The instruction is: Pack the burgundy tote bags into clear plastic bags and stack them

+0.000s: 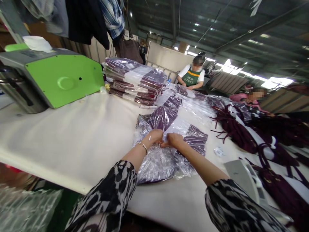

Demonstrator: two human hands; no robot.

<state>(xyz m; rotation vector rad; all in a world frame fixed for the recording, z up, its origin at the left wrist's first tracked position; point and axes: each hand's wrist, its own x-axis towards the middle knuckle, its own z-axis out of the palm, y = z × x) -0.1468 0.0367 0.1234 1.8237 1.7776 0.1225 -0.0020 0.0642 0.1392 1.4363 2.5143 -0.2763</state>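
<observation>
A purple bag wrapped in a clear plastic bag (165, 112) lies on the white table in front of me, with a white paper band across it. My left hand (156, 136) is closed on the plastic at its middle. Close beside it, my right hand (174, 140) has its fingers curled on the same plastic. Crumpled clear plastic (155, 162) spreads below both hands toward the table's near edge. What lies between the fingertips is partly hidden by the hands.
A green and grey machine (65, 80) and a metal flask (23, 91) stand at the left. Wrapped bags (135, 79) are stacked behind. Dark purple bags (280, 180) and a grey dispenser (243, 180) lie at right. A person in a green apron (191, 77) works across the table (60, 141).
</observation>
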